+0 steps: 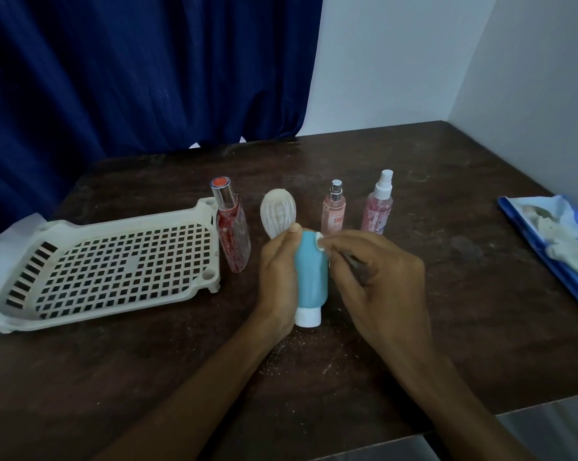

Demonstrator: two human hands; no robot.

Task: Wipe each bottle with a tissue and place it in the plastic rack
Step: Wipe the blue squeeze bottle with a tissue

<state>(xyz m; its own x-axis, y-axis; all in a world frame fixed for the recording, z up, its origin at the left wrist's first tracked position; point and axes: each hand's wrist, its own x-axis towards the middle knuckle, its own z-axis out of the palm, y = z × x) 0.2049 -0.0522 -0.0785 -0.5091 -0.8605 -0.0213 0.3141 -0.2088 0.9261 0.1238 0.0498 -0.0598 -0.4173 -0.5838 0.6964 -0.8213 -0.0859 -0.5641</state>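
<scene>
While the blue bottle (311, 274) is mid-wipe, progress: 0 of 5 bottles in the rack (108, 261); looks like the early stage.
Done: nothing placed; no bottle on the rack grid.
Left: finish the blue bottle, place it, then wipe and place 4 more, by my read.
Blue bottle: 1, between both hands at table centre, white cap toward the person, just right of the rack; cannot tell if it touches the table (447, 181).
Left hand (277, 281): fingers curled round the bottle's left side, thumb tip at its far end.
Right hand (380, 281): thumb and fingertips pinched together on the tissue (320, 242), pressing it on the bottle's far right corner.
Tissue: 1 small white wad, mostly hidden by the fingers.
Waiting bottles: 4, in a row behind the hands, none touched.
Red bottle (232, 227): 1, silver cap, tilted, right beside the rack's right edge.
White bottle (277, 211): 1, ribbed and rounded, lower part hidden by the left hand.
Pink spray bottle, silver nozzle (334, 211): 1, upright.
Pink spray bottle, white nozzle (379, 207): 1, upright, rightmost.
Rack: 1, pale plastic, flat on the table's left side.
Tissue pack (560, 234): 1, blue, open, at the table's right edge, well apart from the bottles.
Hands: 2, both busy.
</scene>
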